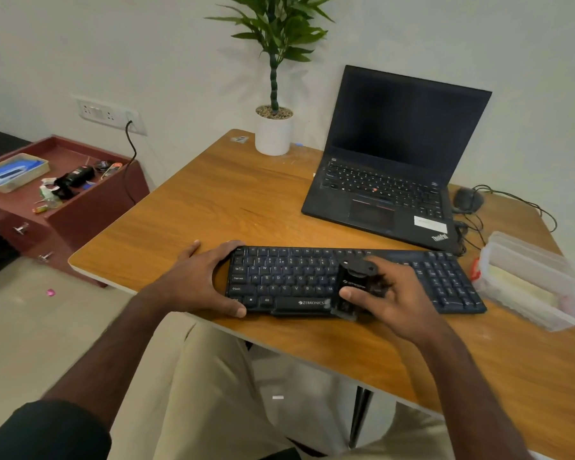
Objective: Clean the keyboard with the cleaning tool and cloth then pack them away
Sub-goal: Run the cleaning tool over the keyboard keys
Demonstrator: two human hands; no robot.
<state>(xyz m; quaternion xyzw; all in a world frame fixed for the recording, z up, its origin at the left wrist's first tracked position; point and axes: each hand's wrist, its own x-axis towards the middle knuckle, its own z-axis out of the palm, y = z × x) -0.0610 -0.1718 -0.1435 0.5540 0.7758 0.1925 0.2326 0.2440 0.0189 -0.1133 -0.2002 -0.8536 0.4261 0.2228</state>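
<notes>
A black keyboard lies near the front edge of the wooden table. My left hand grips its left end, thumb on the front edge and fingers over the top corner. My right hand holds a black cleaning tool upright over the keyboard's middle, its lower end at the front row of keys beside the space bar. At the right end of the keyboard stands a clear plastic container with something pale yellow inside, perhaps the cloth; I cannot tell for sure.
An open black laptop stands behind the keyboard, with a mouse and cables to its right. A white potted plant is at the table's back edge. A maroon drawer unit with clutter sits to the left.
</notes>
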